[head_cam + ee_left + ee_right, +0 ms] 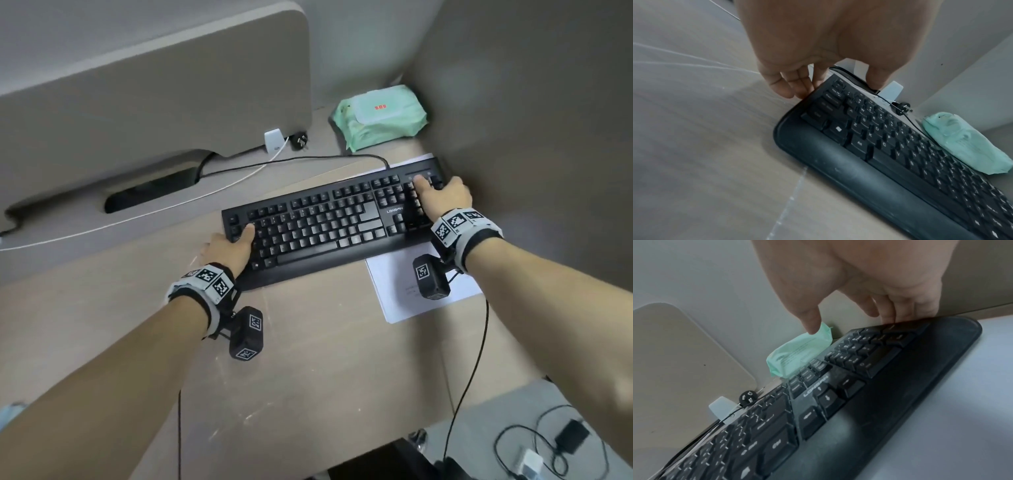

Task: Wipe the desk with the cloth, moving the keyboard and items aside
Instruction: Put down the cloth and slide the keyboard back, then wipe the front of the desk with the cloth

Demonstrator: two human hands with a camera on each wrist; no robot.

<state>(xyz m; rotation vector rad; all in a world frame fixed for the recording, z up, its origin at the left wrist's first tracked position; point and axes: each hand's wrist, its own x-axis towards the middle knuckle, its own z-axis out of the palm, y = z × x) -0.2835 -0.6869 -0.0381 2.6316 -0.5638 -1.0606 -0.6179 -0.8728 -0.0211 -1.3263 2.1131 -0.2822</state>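
A black keyboard (325, 226) lies slanted across the wooden desk (308, 359), its right end over a white sheet of paper (404, 294). My left hand (227, 243) grips its left end, thumb on the keys and fingers (793, 87) round the side edge. My right hand (438, 192) grips the right end by the number pad, thumb on top and fingers (898, 316) over the edge. The wrist views show the keyboard (879, 154) (838, 402) from each end. I cannot tell whether it is lifted off the desk.
A green pack of wet wipes (380, 118) sits in the back right corner behind the keyboard. A white adapter (274, 140), a black plug (299, 141) and cables lie by the grey partition (137, 85). A wall (531, 120) closes the right side.
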